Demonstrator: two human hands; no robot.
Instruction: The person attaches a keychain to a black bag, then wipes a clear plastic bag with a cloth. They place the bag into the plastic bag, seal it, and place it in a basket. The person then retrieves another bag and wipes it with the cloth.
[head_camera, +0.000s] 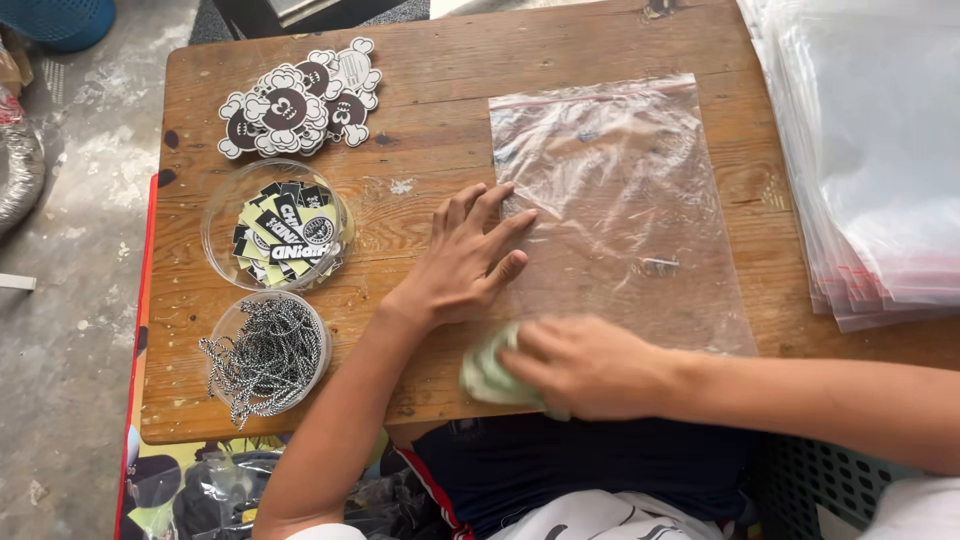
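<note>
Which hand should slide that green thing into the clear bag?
Probably the right hand: it already covers the pale green item at the clear bag's near edge. The left hand lies flat on the bag, pinning it to the wooden table.

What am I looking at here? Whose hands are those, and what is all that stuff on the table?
This picture comes from a camera worn on a person's head, looking down, so you see that person's own two bare hands. They are working at a wooden table. The left hand lies flat, fingers spread, pressing on the edge of a clear plastic zip bag that lies flat on the wood. The right hand holds something soft and pale green at the bag's lower corner; what it is, I cannot tell. On the left sit two clear round tubs: one full of stickers, one full of metal ball chains. Behind them lies a pile of cartoon-shaped cutouts. On the right is a stack of more clear bags.
</note>
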